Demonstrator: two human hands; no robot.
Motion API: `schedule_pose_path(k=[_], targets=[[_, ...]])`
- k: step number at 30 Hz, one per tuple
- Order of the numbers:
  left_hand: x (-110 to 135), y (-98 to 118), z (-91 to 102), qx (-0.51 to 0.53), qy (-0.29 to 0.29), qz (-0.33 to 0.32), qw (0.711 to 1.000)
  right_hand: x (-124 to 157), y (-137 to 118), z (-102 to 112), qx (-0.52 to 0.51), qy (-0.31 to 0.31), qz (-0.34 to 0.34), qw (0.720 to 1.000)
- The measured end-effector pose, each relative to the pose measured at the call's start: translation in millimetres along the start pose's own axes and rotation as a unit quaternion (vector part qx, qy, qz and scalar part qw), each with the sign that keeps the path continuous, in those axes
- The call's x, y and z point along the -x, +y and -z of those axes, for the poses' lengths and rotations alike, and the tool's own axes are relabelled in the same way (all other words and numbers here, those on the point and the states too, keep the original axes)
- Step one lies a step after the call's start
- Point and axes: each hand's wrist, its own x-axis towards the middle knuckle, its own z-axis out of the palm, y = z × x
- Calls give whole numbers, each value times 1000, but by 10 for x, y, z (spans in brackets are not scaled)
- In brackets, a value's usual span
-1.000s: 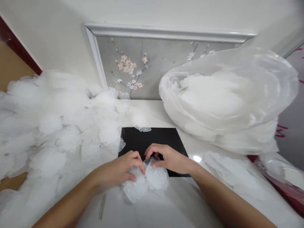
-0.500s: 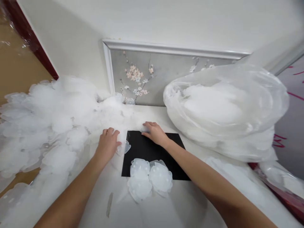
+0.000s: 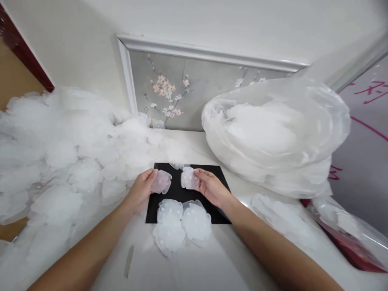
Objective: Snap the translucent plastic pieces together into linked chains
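Over a black sheet (image 3: 194, 206) on the white table, my left hand (image 3: 142, 186) pinches a translucent, flower-shaped plastic piece (image 3: 162, 182) by its left edge. A similar scalloped plastic piece (image 3: 189, 178), perhaps several stacked, is pinched between the thumb and fingers of my right hand (image 3: 212, 186). The two held pieces are apart, with black showing between them. Nearer me, small piles of the same frosted pieces (image 3: 170, 232) overlap the sheet's front edge. Another piece (image 3: 178, 165) lies at its far edge.
A big heap of frosted pieces (image 3: 75, 133) spreads across the left. At right stands a clear plastic bag (image 3: 273, 133) full of them, with more loose pieces (image 3: 273, 212) in front. A framed blossom panel (image 3: 188, 89) is behind the table. A whiteboard (image 3: 363, 153) carries red marks.
Both hands have come away from the pieces at the sheet's far and left edges, and each now holds a plastic piece over the sheet. The view has shifted slightly.
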Motion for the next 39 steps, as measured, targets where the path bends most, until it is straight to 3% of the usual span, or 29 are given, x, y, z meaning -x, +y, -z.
schedule_pose_path(k=[3, 6, 11, 14, 17, 19, 20, 22, 24, 26, 31, 39], targets=[[-60, -121, -60, 74, -25, 60, 995, 32, 25, 28, -34, 3, -29, 999], [-82, -99, -65, 132, -44, 87, 986, 43, -15, 26, -15, -16, -33, 999], [-94, -22, -44, 194, -56, 123, 972, 85, -56, 64, 119, -89, 56, 987], [-97, -14, -47, 206, -48, 133, 968, 86, -25, 106, 298, -91, 150, 938], [-101, -15, -52, 207, -42, 136, 968, 100, -24, 100, 426, -6, 224, 876], [-104, -15, -51, 208, -44, 136, 967, 127, -51, 69, 445, 43, 261, 855], [-105, -13, -50, 208, -46, 136, 967, 141, -65, 52, 432, 55, 267, 860], [-104, -10, -50, 204, -49, 135, 968, 158, -76, 33, 357, 52, 225, 905], [-100, -5, -52, 200, -50, 135, 969, 146, -60, 41, 233, 23, 127, 964], [-96, 2, -58, 197, -48, 135, 970, 105, -35, 74, 121, -16, 36, 992], [-105, 20, -68, 198, -36, 137, 970, -2, -57, 158, 8, -60, -53, 997], [-119, 25, -49, 194, -40, 136, 971, -19, -88, 176, -23, -71, -63, 995]])
